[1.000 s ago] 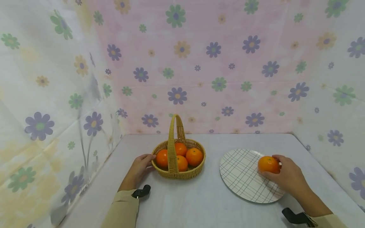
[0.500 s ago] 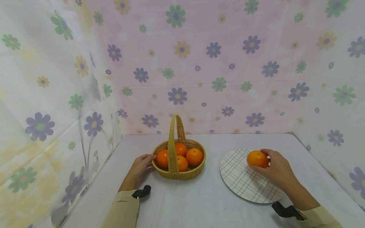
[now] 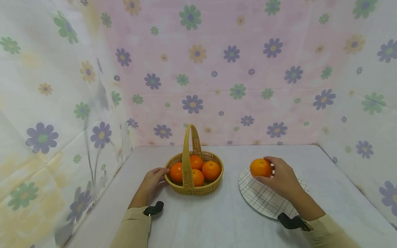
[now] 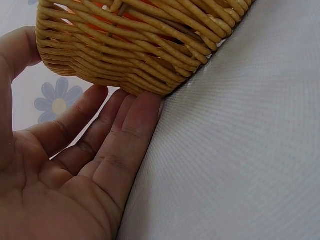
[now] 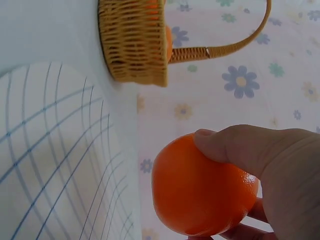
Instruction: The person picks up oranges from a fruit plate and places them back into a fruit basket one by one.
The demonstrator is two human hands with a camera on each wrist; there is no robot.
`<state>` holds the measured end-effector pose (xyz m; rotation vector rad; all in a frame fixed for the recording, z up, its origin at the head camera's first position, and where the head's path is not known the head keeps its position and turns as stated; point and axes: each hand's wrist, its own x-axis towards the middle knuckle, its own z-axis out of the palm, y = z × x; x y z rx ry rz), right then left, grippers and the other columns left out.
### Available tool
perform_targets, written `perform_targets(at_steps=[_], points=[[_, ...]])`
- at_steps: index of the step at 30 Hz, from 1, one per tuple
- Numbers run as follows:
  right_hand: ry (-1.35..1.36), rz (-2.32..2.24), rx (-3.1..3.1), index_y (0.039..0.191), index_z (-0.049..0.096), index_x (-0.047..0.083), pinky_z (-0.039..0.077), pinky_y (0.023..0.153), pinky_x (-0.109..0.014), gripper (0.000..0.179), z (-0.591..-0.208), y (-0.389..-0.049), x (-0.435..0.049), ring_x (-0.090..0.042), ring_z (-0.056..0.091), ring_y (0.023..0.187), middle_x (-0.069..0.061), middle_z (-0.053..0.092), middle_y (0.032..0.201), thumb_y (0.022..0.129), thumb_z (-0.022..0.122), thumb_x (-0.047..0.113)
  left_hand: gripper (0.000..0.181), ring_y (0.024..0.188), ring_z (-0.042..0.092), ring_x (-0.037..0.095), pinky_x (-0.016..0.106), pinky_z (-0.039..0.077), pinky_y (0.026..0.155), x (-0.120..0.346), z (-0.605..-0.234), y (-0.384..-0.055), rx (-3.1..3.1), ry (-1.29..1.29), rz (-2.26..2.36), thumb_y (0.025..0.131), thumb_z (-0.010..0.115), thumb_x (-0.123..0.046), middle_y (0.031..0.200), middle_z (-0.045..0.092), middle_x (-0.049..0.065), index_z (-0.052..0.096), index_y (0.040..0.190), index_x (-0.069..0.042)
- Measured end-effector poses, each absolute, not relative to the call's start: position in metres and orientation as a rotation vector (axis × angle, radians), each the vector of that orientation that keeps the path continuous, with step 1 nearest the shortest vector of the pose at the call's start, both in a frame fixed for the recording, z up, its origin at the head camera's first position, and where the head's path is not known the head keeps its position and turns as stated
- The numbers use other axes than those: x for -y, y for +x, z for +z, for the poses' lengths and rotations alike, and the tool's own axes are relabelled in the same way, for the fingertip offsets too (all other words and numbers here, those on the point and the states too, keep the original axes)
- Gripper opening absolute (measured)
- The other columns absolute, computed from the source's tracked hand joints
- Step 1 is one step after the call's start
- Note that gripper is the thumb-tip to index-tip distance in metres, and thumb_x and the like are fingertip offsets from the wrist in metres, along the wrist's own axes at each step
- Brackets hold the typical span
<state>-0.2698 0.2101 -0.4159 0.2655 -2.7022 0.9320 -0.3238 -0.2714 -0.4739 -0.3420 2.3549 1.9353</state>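
Observation:
My right hand [image 3: 283,177] holds an orange [image 3: 260,167] above the far left part of a round white plate [image 3: 268,198] with a grid pattern. In the right wrist view, the thumb lies on top of the orange [image 5: 200,190] and fingers show beneath it. A yellow wicker basket [image 3: 204,190] with a tall handle stands left of the plate, with several oranges [image 3: 211,170] inside. My left hand [image 3: 152,182] holds the basket at its left side. In the left wrist view, the thumb reaches the rim and the other fingertips touch the woven wall [image 4: 125,55] low down.
A white cloth [image 3: 198,220] covers the table. Flower-patterned fabric [image 3: 217,82] hangs behind and on both sides. A black wrist mount [image 3: 154,208] sits on the left sleeve, another black mount [image 3: 290,221] on the right. Bare cloth separates basket and plate.
My right hand has carried the orange left and slightly away, from the plate's right part to above its far left part. The left hand and basket have stayed put.

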Motion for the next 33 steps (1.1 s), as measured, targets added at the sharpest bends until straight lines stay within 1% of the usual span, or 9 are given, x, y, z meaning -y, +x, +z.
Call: perform_targets(at_steps=[9,13,17,21,26,33], points=[[0.357,1.020,2.678,0.145,0.051,0.006,0.063,0.090,-0.048,0.076,-0.409,-0.274,-0.176,-0.033,0.063,0.110,-0.017,0.058,0.138,0.083,0.087,0.032,0.051,0.114,0.065,0.022,0.038,0.058,0.102,0.272,-0.473,-0.324,-2.362,-0.329,1.924,0.098,0.065,-0.043,0.135,0.062,0.015,0.063,0.131,-0.004],[0.376,1.042,2.668,0.146,0.051,0.010,0.063,0.089,-0.046,0.077,-0.405,-0.277,-0.164,-0.031,0.064,0.109,-0.014,0.057,0.139,0.082,0.088,0.034,0.051,0.113,0.065,0.022,0.036,0.060,0.099,0.273,-0.474,-0.325,-2.352,-0.351,1.926,0.097,0.067,-0.043,0.133,0.063,0.014,0.064,0.130,-0.005],[0.404,1.061,2.661,0.146,0.052,0.010,0.063,0.089,-0.045,0.077,-0.402,-0.279,-0.154,-0.031,0.065,0.110,-0.014,0.057,0.140,0.082,0.088,0.034,0.050,0.109,0.067,0.021,0.036,0.061,0.096,0.272,-0.475,-0.326,-2.335,-0.351,1.963,0.096,0.069,-0.041,0.129,0.065,0.014,0.065,0.128,-0.002],[0.422,1.080,2.646,0.145,0.054,0.011,0.063,0.088,-0.044,0.076,-0.399,-0.281,-0.145,-0.030,0.065,0.109,-0.013,0.058,0.138,0.081,0.089,0.034,0.048,0.105,0.069,0.019,0.038,0.061,0.095,0.271,-0.475,-0.326,-2.320,-0.339,2.001,0.096,0.069,-0.038,0.127,0.066,0.014,0.065,0.126,0.000],[0.443,1.107,2.643,0.145,0.054,0.012,0.063,0.088,-0.042,0.076,-0.396,-0.283,-0.133,-0.028,0.065,0.109,-0.011,0.058,0.140,0.081,0.088,0.035,0.050,0.107,0.067,0.020,0.038,0.061,0.097,0.271,-0.475,-0.326,-2.335,-0.341,1.976,0.096,0.069,-0.041,0.128,0.066,0.014,0.065,0.127,-0.002],[0.496,1.138,2.637,0.145,0.055,0.014,0.063,0.088,-0.040,0.076,-0.396,-0.284,-0.119,-0.026,0.064,0.109,-0.008,0.060,0.138,0.081,0.088,0.035,0.051,0.109,0.066,0.021,0.036,0.061,0.096,0.272,-0.476,-0.328,-2.334,-0.341,1.972,0.095,0.069,-0.042,0.129,0.065,0.014,0.065,0.127,-0.003]])
